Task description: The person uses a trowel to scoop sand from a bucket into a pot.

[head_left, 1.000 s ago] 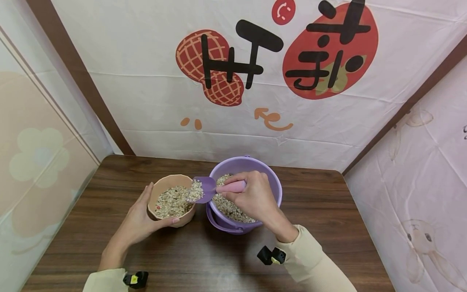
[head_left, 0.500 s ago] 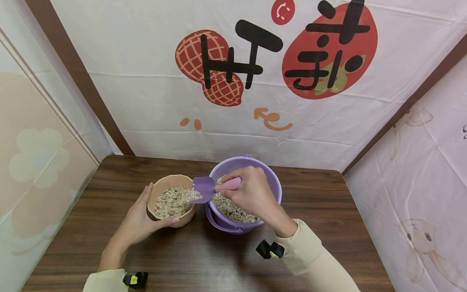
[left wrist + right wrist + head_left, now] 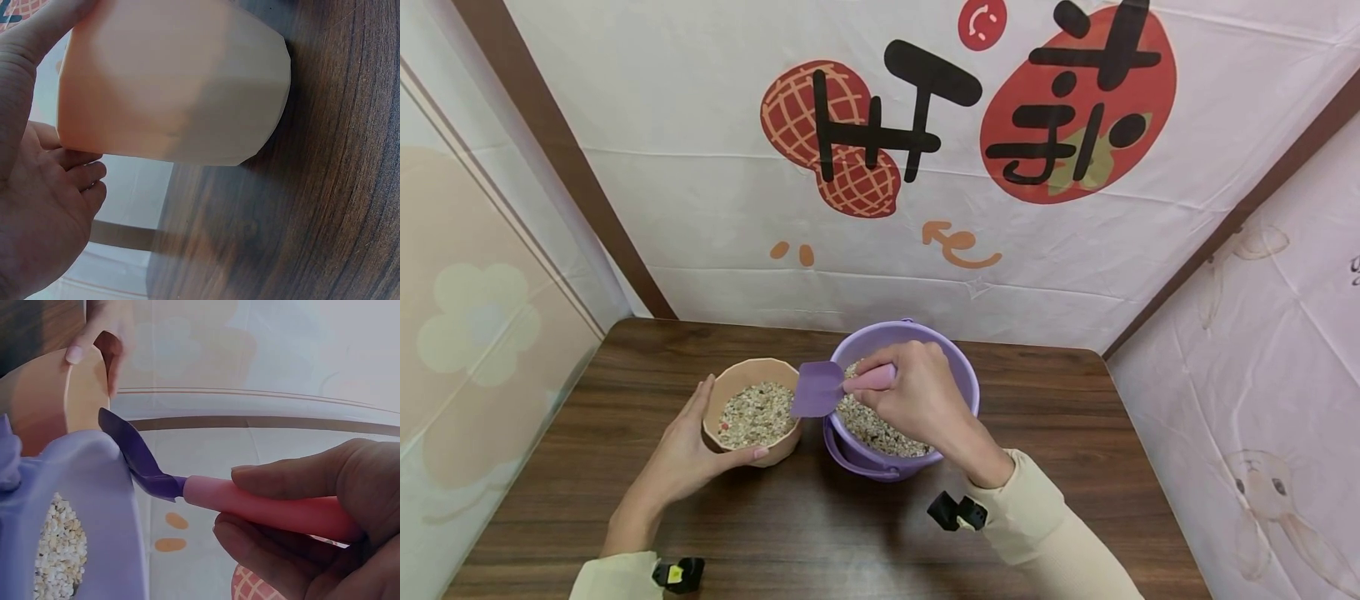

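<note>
My left hand (image 3: 677, 462) grips a peach faceted bowl (image 3: 781, 452), thumb on the near side and fingers round the left wall. Pale grain flakes (image 3: 756, 415) with a small red bit fill its lower part. In my right hand (image 3: 921, 396) is the pink handle of a small purple scoop (image 3: 817, 390). The scoop's blade looks bare and spans from the bucket's left rim to the bowl's right edge. Below that hand stands a lilac bucket (image 3: 961, 367), partly filled with similar flakes (image 3: 880, 432); my hand hides some of them.
Both containers stand on a dark wood-grain table (image 3: 1037, 433). The bucket's purple carrying handle (image 3: 857, 469) hangs down its near left side. A printed white cloth (image 3: 715, 217) rises behind the table, with more cloth at both sides.
Flakes on the scoop's blade have slid off leftward into the bowl, leaving the blade bare. My right hand has moved and tilted slightly; my left hand stays on the bowl.
</note>
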